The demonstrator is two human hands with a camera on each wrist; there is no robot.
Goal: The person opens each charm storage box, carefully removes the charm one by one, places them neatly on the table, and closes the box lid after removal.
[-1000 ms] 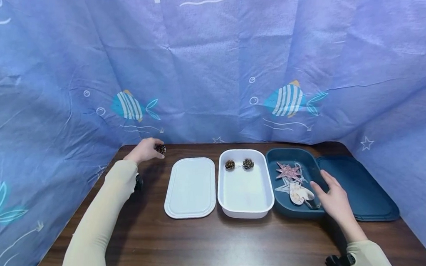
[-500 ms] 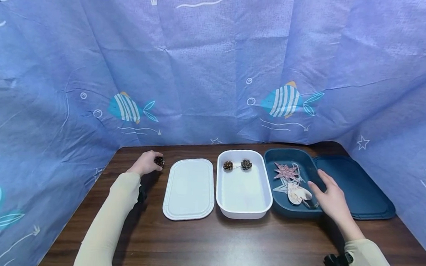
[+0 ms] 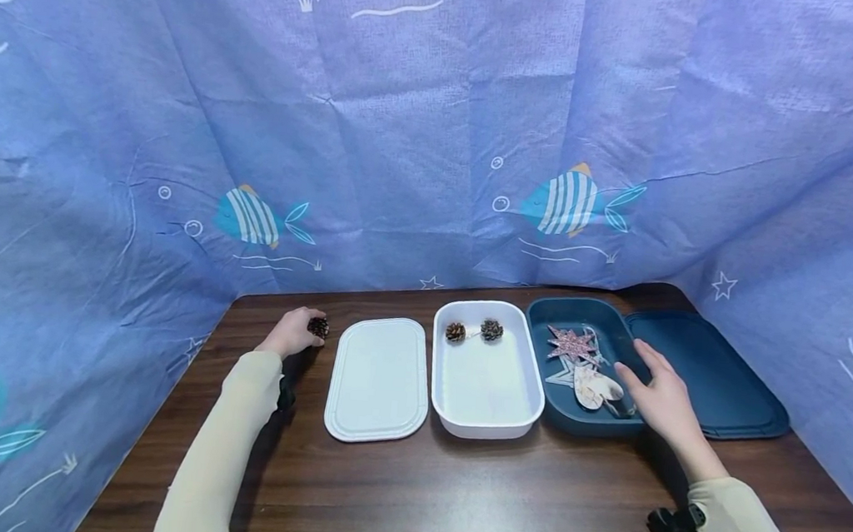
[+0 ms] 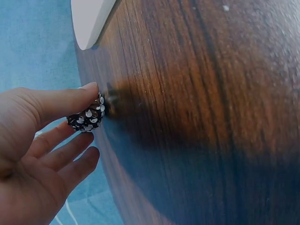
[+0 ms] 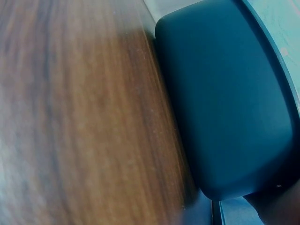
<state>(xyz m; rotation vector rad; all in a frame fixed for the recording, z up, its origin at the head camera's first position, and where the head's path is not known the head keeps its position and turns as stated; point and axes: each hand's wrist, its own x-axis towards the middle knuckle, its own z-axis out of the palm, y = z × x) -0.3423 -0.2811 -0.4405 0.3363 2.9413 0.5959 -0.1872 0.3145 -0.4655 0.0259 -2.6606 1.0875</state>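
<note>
My left hand [image 3: 289,333] pinches a small pine cone [image 3: 319,328] between thumb and fingers at the table's far left. In the left wrist view the pine cone [image 4: 87,117], its scales tipped with white, is down at the tabletop; whether it bears on the wood I cannot tell. My right hand [image 3: 664,397] lies at the right side of a dark teal box [image 3: 585,423], thumb and fingers spread and relaxed. Inside that box are a pink glittery star [image 3: 571,344], a silvery star [image 3: 561,375] and a pale heart-shaped ornament [image 3: 588,387].
A white box [image 3: 484,430] in the middle contains two pine cones [image 3: 492,330] near its back end. To its left lies a white lid [image 3: 378,379]. A dark teal lid [image 3: 726,381] lies right of the teal box. A blue fish-print cloth [image 3: 407,131] hangs behind the table.
The left hand has come down to the tabletop with the pine cone in its grip. The head view has shifted slightly, while the right hand stays at the teal box.
</note>
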